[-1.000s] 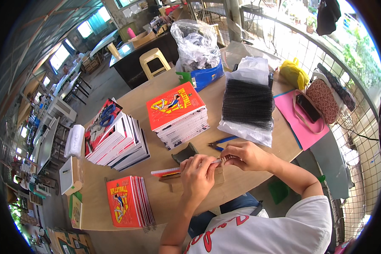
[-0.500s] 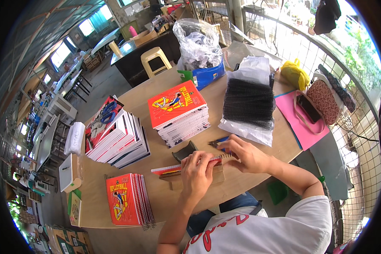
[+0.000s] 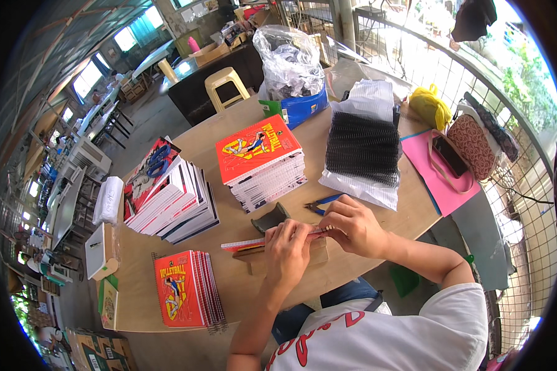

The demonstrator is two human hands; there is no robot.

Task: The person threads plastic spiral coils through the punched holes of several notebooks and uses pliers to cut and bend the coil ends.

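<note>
My left hand (image 3: 286,246) is closed over the top edge of a red-covered notebook (image 3: 244,246), which stands on edge in a low wooden stand (image 3: 319,253). At the notebook's right end my right hand (image 3: 354,227) is closed, pinching a dark binding coil (image 3: 325,229) beside the left fingertips. How far the coil runs through the page holes is hidden by my fingers. Just beyond the right hand lie cutting pliers (image 3: 322,204) with blue handles. A dark curved trough-like piece (image 3: 270,217) rests behind the left hand.
Nearby are a stack of coil-bound red notebooks (image 3: 185,289), a taller red-topped stack (image 3: 260,154), and loose booklets (image 3: 173,198) with blue scissors (image 3: 160,162) on top. Black coils (image 3: 362,148) lie on white wrap. A pink folder (image 3: 442,176) and plastic bag (image 3: 289,62) sit farther off.
My right hand has moved slightly left, closer to the left fingertips and the notebook's end. Less of the coil shows between the hands, and the pliers are more visible.
</note>
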